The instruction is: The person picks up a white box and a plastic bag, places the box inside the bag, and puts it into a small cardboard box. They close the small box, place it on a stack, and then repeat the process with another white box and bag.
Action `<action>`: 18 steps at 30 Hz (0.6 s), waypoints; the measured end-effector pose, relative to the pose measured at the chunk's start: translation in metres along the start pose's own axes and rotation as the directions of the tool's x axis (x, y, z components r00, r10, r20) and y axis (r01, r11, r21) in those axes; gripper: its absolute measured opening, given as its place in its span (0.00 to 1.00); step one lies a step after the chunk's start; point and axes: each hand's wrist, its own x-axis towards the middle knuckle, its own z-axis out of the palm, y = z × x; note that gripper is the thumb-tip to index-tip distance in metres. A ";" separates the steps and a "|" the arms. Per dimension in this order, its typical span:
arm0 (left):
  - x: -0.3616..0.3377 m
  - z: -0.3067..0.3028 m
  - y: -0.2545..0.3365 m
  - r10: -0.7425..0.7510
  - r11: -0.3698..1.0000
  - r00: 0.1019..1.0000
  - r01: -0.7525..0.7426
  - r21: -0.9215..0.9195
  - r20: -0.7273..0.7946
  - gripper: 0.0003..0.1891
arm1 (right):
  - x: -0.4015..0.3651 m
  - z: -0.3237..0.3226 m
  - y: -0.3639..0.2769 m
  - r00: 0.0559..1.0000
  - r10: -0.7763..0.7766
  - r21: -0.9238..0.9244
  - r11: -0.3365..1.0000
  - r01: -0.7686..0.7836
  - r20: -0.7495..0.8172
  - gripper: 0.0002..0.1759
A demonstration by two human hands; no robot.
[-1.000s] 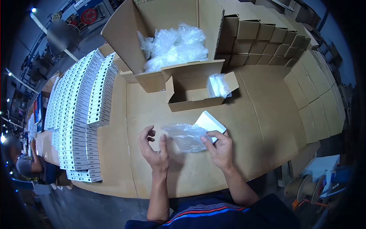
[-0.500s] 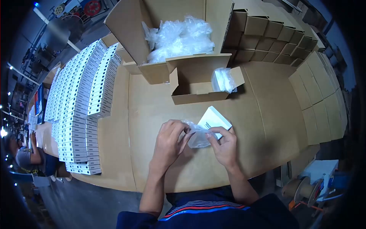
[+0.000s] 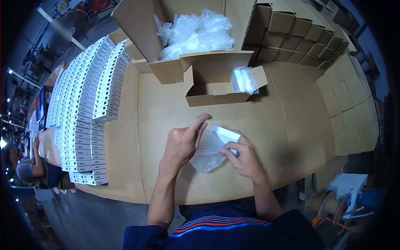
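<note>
A small white box (image 3: 226,133) stands tilted over the table, its lower part behind or within a clear plastic bag (image 3: 207,156). My right hand (image 3: 243,157) is closed round the box, with the thumb and index finger at the bag's edge. On the bag's left side, my left hand (image 3: 183,141) grips the film, its index finger stretched toward the box; its other fingertips are partly hidden. Beyond both hands sits an open brown carton (image 3: 216,99), where a bagged white box (image 3: 245,80) stands at the right end.
Tall stacks of white boxes (image 3: 79,125) line the left side. At the back, a large carton (image 3: 166,71) holds crumpled clear bags (image 3: 198,33). Brown cartons (image 3: 291,31) are piled at back right, with more (image 3: 354,108) along the right edge. Another person (image 3: 33,166) is at far left.
The white box has tipped and now meets the opened-out bag. My left hand has raised its index finger, and the bag hangs wider and lower between my hands. The view has shifted slightly.
</note>
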 end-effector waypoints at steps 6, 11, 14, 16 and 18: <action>-0.001 0.008 -0.029 -0.195 0.834 0.881 -0.082 -0.545 -0.432 0.25 | -0.004 0.012 0.020 0.985 0.028 0.146 0.989 -0.003 -0.171 0.09; -0.048 0.036 -0.034 -0.318 0.466 0.947 0.198 -0.862 0.045 0.44 | -0.003 0.011 0.024 0.951 0.130 0.206 0.976 -0.073 -0.281 0.11; -0.052 0.042 -0.017 -0.318 0.515 0.936 0.306 -0.801 0.153 0.44 | 0.001 0.012 0.016 0.954 0.020 0.071 0.997 0.002 -0.300 0.12; -0.045 0.044 -0.005 -0.370 0.556 0.919 0.334 -0.761 0.133 0.40 | 0.001 0.009 0.006 0.961 -0.086 -0.013 0.996 0.086 -0.262 0.10; -0.041 0.045 0.001 -0.404 0.560 0.911 0.317 -0.766 0.083 0.39 | 0.002 0.005 0.000 0.967 -0.180 -0.015 0.983 0.181 -0.182 0.08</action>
